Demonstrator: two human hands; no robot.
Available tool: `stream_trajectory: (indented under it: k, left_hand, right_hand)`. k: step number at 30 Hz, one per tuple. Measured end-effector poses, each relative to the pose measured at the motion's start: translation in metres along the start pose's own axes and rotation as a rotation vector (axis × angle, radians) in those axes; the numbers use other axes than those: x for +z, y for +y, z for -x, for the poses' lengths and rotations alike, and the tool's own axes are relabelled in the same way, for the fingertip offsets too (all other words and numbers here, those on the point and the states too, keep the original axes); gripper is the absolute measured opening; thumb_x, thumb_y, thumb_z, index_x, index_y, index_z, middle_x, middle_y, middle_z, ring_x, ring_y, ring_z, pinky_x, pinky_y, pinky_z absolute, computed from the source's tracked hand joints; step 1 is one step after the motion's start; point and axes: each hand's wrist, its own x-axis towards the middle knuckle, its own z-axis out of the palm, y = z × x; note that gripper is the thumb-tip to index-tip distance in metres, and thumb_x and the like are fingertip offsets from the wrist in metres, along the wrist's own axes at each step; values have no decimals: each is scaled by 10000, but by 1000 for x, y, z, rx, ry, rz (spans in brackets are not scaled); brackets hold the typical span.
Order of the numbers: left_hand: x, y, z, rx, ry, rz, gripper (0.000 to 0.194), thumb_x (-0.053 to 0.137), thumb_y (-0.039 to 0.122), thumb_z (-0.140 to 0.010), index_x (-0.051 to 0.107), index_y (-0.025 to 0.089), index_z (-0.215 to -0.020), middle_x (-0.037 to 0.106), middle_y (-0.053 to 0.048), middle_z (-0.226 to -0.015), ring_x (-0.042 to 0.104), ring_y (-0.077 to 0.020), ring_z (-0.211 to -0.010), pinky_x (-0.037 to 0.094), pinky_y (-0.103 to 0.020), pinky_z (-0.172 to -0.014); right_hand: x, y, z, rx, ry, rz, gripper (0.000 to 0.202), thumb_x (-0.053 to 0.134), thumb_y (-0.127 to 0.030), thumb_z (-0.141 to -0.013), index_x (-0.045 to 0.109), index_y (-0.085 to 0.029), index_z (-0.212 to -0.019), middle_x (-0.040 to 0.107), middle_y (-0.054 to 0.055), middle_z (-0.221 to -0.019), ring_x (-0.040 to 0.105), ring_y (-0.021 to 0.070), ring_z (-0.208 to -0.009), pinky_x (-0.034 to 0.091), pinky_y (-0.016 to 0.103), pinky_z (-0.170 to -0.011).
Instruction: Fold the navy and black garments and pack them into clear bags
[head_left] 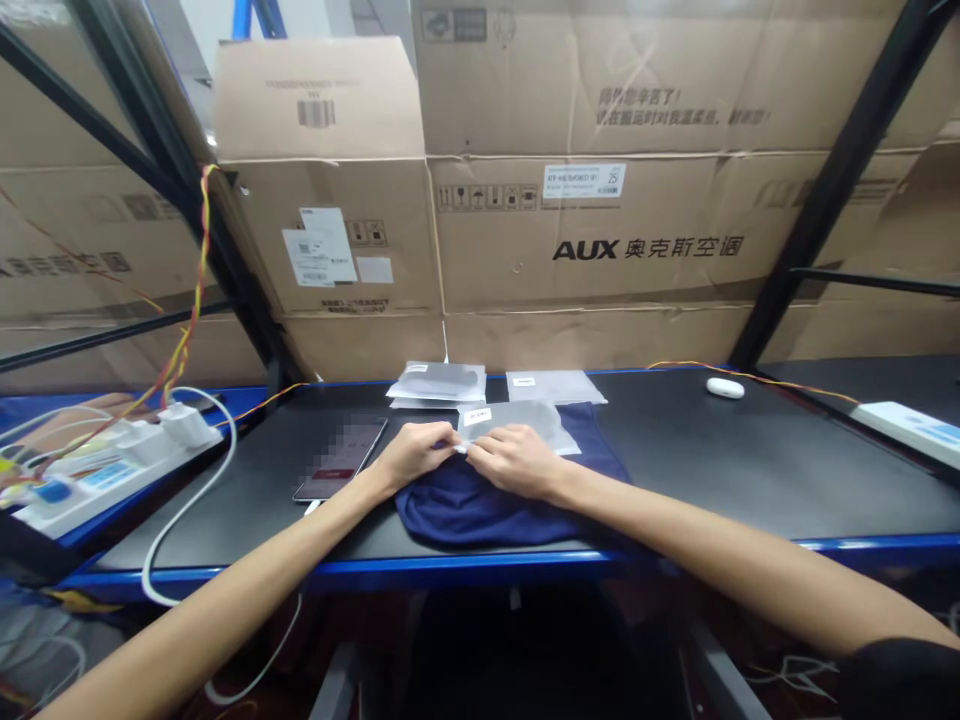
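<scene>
Head view: your pinched fingers (457, 447) hold a frosted, labelled packet (517, 422), its contents seemingly dark and flat.

Dark tabletop (720, 470) w/ blue front edge (465, 570), as I see it from my remote station. L side of view: phone (349, 455), lying flat, white cable (312, 508) at its near end. Ctr. front: crumpled navy cloth (480, 512), reaching approx. to the edge. Rear ctr.: stack of frosted bags (437, 384); just R of it, flat frosted bag (553, 387). Rear R: small white case (724, 388), red-yellow wire (802, 389) nearby; far R, white power strip (911, 430).
</scene>
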Motion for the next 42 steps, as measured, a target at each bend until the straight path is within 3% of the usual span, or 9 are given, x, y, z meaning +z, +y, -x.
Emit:
stream_trajectory:
  k: [7,16,26,35,39,42]
  left_hand:
    - [0,2,0,0,-16,13,96,582,197,-885,654,173,-827,764,-44,-883,721,-158,-788,553,-237,-729]
    - [-1,3,-1,66,-26,-45,140,542,154,-889,677,164,-926,759,-43,-865,720,-156,-769,544,-229,-702]
    - [-9,4,-5,73,-25,-140,246,436,121,-916,672,188,-936,740,-32,-900,687,-135,-762,506,-206,-700]
    - [-15,-3,-7,61,-18,-249,245,424,63,-872,638,178,-899,698,-41,-903,650,-147,-775,487,-229,-699]
    - [-18,1,-12,31,-37,-300,243,440,28,-793,616,181,-863,681,-58,-932,642,-184,-861,511,-280,-759]
    - [-24,14,-15,75,-92,-313,327,447,-5,-655,605,177,-876,664,-78,-1019,615,-221,-990,512,-345,-866]
  right_hand:
    - [1,-3,-3,43,-17,7,359,333,-225,-1035,667,-173,-915,699,41,-767,617,185,-664,445,301,-607]
    - [4,-3,0,20,28,25,209,449,-174,-984,654,-183,-939,701,40,-784,612,178,-689,433,291,-611]
    - [-13,20,45,-8,66,130,216,435,-133,-970,640,-184,-918,707,77,-946,636,196,-818,444,296,-624]
    - [-21,50,99,113,82,121,217,464,-196,-990,679,-196,-958,743,71,-1085,687,194,-942,471,278,-709]
    - [-20,58,107,102,170,153,181,504,-185,-981,672,-189,-915,754,47,-1043,699,171,-949,471,250,-714]
    - [-20,58,105,117,175,136,187,507,-192,-982,662,-188,-878,756,33,-1003,706,144,-840,466,237,-684]
